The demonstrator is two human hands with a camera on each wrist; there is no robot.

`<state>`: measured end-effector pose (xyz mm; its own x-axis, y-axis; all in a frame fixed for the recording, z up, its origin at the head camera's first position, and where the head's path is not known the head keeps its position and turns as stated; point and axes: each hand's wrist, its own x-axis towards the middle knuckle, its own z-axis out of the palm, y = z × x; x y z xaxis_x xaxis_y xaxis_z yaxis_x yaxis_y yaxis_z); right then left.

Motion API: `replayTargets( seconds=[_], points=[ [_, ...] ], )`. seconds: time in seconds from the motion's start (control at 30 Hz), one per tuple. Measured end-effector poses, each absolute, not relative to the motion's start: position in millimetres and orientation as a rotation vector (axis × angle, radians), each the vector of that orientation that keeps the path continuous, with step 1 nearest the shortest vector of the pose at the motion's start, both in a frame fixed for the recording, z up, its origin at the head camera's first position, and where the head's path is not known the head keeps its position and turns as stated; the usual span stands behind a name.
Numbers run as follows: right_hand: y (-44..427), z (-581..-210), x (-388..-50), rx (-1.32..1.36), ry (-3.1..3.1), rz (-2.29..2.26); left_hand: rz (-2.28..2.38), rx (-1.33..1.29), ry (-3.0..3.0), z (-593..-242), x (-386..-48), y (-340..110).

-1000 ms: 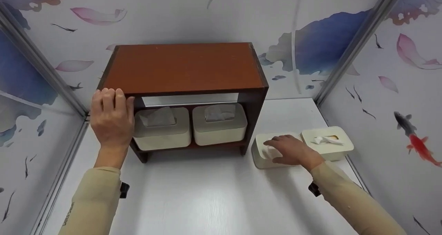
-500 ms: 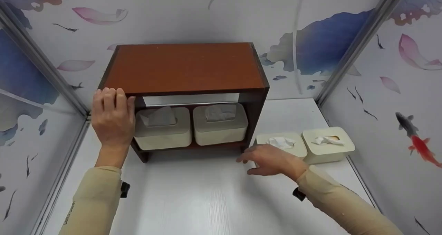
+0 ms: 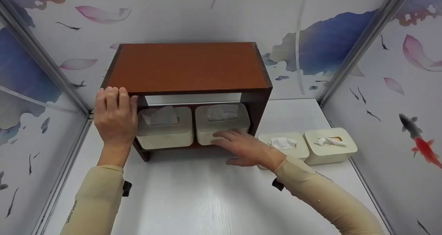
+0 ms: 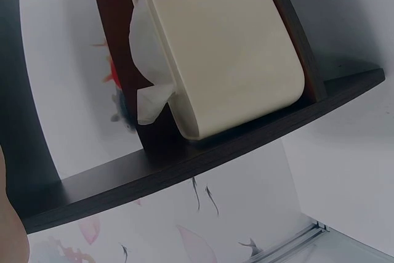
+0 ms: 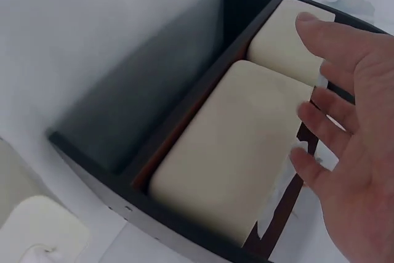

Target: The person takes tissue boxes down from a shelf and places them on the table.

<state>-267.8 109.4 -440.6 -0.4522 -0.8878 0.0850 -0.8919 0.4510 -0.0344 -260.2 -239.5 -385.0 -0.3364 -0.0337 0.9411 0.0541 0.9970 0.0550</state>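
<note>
A small reddish-brown wooden shelf (image 3: 193, 67) stands against the back wall in the head view. My left hand (image 3: 115, 121) grips its front left corner, fingertips over the top edge and thumb on the front. Two cream tissue boxes sit side by side inside: the left tissue box (image 3: 165, 137) and the right tissue box (image 3: 205, 137), both with tissue sticking up. My right hand (image 3: 245, 148), fingers spread and loosely bent, hovers before the right box and hides part of it. In the right wrist view this right hand (image 5: 363, 146) holds nothing; whether it touches the box I cannot tell.
Two more cream tissue boxes stand on the white table (image 3: 193, 200) to the shelf's right. The nearer tissue box (image 3: 300, 150) is partly hidden by my right forearm; the outer tissue box (image 3: 331, 155) stands close to the right wall (image 3: 386, 124).
My right hand has moved left from the nearer loose tissue box on the table to the front of the right box in the shelf. The left hand stays on the shelf corner.
</note>
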Motion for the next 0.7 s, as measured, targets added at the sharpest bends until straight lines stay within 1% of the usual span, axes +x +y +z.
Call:
replayTargets(
  seconds=[0.27,0.5,0.7],
  points=[
    [82,-436,-296,1.454,-2.828,0.096,-0.091,-0.021,-1.904,-386,-261,-241],
    [68,-436,-323,1.321,-2.963,-0.068,-0.087,-0.027,-1.892,-386,-262,-240],
    [55,-430,-343,1.175,-3.134,-0.072,-0.07,-0.013,-1.909,-386,-260,-241]
  ],
)
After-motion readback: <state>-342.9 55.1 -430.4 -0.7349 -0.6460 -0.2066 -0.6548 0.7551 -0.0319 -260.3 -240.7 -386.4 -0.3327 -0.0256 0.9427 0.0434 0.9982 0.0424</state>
